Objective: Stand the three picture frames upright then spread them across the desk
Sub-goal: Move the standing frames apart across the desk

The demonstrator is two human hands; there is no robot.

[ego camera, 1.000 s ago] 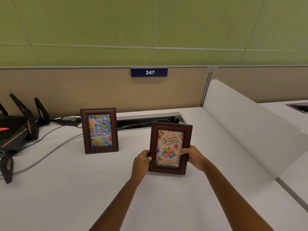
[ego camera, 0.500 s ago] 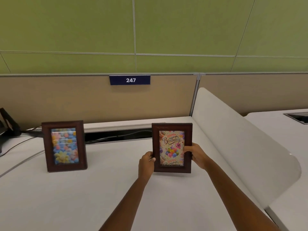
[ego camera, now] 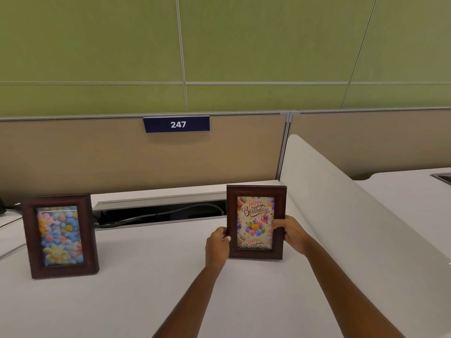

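Observation:
A dark wooden picture frame with a "Happy Birthday" balloon card [ego camera: 255, 222] stands upright on the white desk [ego camera: 151, 276], near the right divider. My left hand [ego camera: 217, 242] grips its left edge and my right hand [ego camera: 291, 234] grips its right edge. A second dark frame with a colourful flower picture [ego camera: 59, 236] stands upright by itself at the left. No third frame is in view.
A white curved divider panel [ego camera: 353, 215] borders the desk on the right. An open cable trough with wires [ego camera: 158, 212] runs along the back, below the beige partition with a "247" sign [ego camera: 177, 124]. Cables [ego camera: 9, 250] lie at the far left.
The birthday frame has been carried right and back toward the divider, held in both hands. The view shifted right, so the black device at the left has left the frame.

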